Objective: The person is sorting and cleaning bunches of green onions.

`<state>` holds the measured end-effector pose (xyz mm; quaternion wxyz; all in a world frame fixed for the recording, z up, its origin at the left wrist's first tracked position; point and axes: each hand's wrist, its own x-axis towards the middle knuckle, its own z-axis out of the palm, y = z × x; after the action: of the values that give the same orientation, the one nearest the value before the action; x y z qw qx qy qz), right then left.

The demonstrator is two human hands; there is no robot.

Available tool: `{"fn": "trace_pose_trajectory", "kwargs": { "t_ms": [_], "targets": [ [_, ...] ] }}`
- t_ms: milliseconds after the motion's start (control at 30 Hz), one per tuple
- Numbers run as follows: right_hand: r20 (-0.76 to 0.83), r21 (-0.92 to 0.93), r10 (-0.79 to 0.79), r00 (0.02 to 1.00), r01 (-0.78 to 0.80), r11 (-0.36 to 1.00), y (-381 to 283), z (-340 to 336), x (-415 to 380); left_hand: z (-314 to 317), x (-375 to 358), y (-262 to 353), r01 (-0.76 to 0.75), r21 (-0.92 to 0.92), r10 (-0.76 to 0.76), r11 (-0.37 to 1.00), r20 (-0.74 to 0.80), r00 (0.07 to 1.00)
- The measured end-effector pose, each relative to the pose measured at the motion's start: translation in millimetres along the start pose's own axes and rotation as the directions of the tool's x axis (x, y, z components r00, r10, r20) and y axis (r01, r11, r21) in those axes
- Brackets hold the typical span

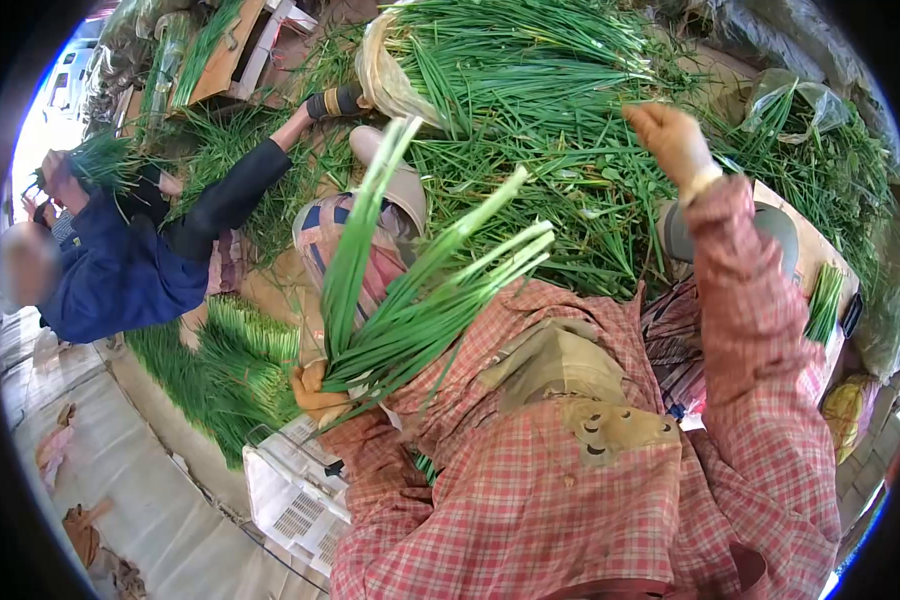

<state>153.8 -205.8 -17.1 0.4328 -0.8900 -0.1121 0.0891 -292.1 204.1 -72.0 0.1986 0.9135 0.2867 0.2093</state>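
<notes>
My left hand (pixel 318 395), at the lower left, is closed round the lower part of a bunch of long green stalks (pixel 410 290). The bunch fans out up and to the right, with pale ends at the top. Raised at the upper right is my right hand (pixel 670 140), slightly blurred, its fingers drawn together; what they hold, if anything, cannot be made out. Below and beside it lies a wide heap of loose green stalks (pixel 560 190). A thicker pile of long stalks (pixel 530 60) lies at the top, beside a clear plastic wrapping (pixel 385 75).
At the left sits a co-worker (pixel 130 260) in blue, holding greens, one arm stretched towards the heap. Sorted stalks (pixel 240 370) lie in rows near a white plastic crate (pixel 295 490). Wooden crates (pixel 235 50) stand at the upper left, a plastic bag (pixel 795 105) at the upper right.
</notes>
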Motion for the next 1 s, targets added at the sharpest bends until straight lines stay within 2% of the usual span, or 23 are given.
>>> {"fn": "trace_pose_trajectory", "kwargs": {
  "t_ms": [33, 67, 100, 133, 167, 200, 267, 300, 333, 367, 400, 433, 533, 567, 600, 633, 667, 733, 767, 800, 867, 933, 1000],
  "targets": [
    [-0.009, 0.013, -0.152, 0.988, 0.152, 0.988, -17, 7, -23, 13, -6, 8, 0.09, -0.199, -0.115, 0.976, -0.115, 0.987],
    [-0.038, -0.069, -0.334, 0.942, 0.331, 0.941, -26, 20, -42, 21, -8, 12, 0.15, -0.402, -0.247, 0.903, -0.202, 0.948],
    [0.101, -0.214, -0.457, 0.884, 0.468, 0.857, -51, 24, -56, -1, 5, 28, -0.175, 0.229, 0.165, 0.958, 0.063, 0.984],
    [0.2, -0.535, -0.608, 0.768, 0.605, 0.589, -71, 40, -70, -1, 1, 11, -0.193, 0.247, 0.194, 0.95, 0.02, 0.981],
    [0.209, -0.433, -0.635, 0.744, 0.652, 0.622, -96, 48, -84, 4, -7, -14, -0.209, 0.269, 0.222, 0.94, -0.021, 0.975],
    [0.137, -0.492, -0.683, 0.717, 0.648, 0.581, -102, 68, -98, 3, -12, -28, -0.224, 0.296, 0.252, 0.929, -0.058, 0.966],
    [0.426, -0.428, -0.456, 0.782, 0.618, 0.66, -102, 88, -109, 16, -9, 17, -0.263, 0.048, 0.263, 0.964, -0.336, 0.904],
    [0.5, -0.453, -0.343, 0.795, 0.578, 0.679, -107, 93, -112, 15, -6, 30, -0.119, -0.239, 0.011, 0.964, -0.41, 0.912],
    [0.566, -0.482, -0.224, 0.793, 0.539, 0.69, -107, 100, -114, 14, -2, 43, -0.042, -0.529, -0.242, 0.848, -0.457, 0.856],
    [0.51, -0.467, -0.269, 0.817, 0.525, 0.711, -101, 109, -117, 9, -2, 47, 0.158, -0.862, -0.641, 0.482, -0.224, 0.734],
    [0.45, -0.45, -0.309, 0.838, 0.511, 0.732, -91, 123, -121, 2, -2, 52, 0.234, -0.972, -0.838, -0.033, 0.154, 0.523],
    [0.386, -0.43, -0.346, 0.855, 0.499, 0.753, -83, 135, -123, -5, 2, 73, 0.023, -0.928, -0.745, -0.372, 0.313, 0.589],
    [0.522, -0.148, -0.297, 0.8, 0.427, 0.892, -79, 158, -128, -7, 4, 76, 0.055, -0.94, -0.791, -0.338, 0.315, 0.525],
    [0.479, 0.015, -0.235, 0.846, 0.26, 0.966, -81, 163, -131, -9, 5, 74, 0.033, -0.926, -0.778, -0.376, 0.335, 0.532],
    [0.509, 0.121, -0.194, 0.839, 0.153, 0.981, -80, 164, -130, -11, 6, 69, 0.011, -0.91, -0.764, -0.415, 0.355, 0.539],
    [0.542, 0.22, -0.155, 0.826, 0.039, 0.975, -77, 163, -128, -14, 10, 74, -0.009, -0.891, -0.749, -0.454, 0.376, 0.546],
    [0.577, 0.309, -0.122, 0.807, -0.078, 0.948, -74, 162, -126, -14, 14, 78, -0.005, -0.917, -0.787, -0.399, 0.339, 0.516],
    [0.477, 0.547, -0.119, 0.871, -0.189, 0.815, -60, 163, -122, -13, 21, 90, 0.008, -0.958, -0.854, -0.287, 0.259, 0.45],
    [0.347, 0.433, -0.226, 0.91, 0.059, 0.9, -57, 149, -113, -13, 19, 89, 0.008, -0.954, -0.841, -0.3, 0.269, 0.469],
    [0.232, 0.268, -0.357, 0.905, 0.293, 0.918, -54, 131, -102, -12, 15, 86, 0.008, -0.949, -0.827, -0.315, 0.279, 0.488],
    [0.247, 0.014, -0.517, 0.82, 0.53, 0.848, -51, 102, -87, -6, 10, 75, 0.029, -0.944, -0.805, -0.328, 0.296, 0.515],
    [0.306, 0.025, -0.625, 0.718, 0.65, 0.759, -43, 83, -72, 3, 4, 63, 0.058, -0.944, -0.793, -0.325, 0.305, 0.528],
    [0.428, 0.011, -0.549, 0.718, 0.603, 0.798, -60, 56, -66, 11, 6, 74, 0.113, -0.958, -0.835, -0.264, 0.285, 0.472]
  ]
}}
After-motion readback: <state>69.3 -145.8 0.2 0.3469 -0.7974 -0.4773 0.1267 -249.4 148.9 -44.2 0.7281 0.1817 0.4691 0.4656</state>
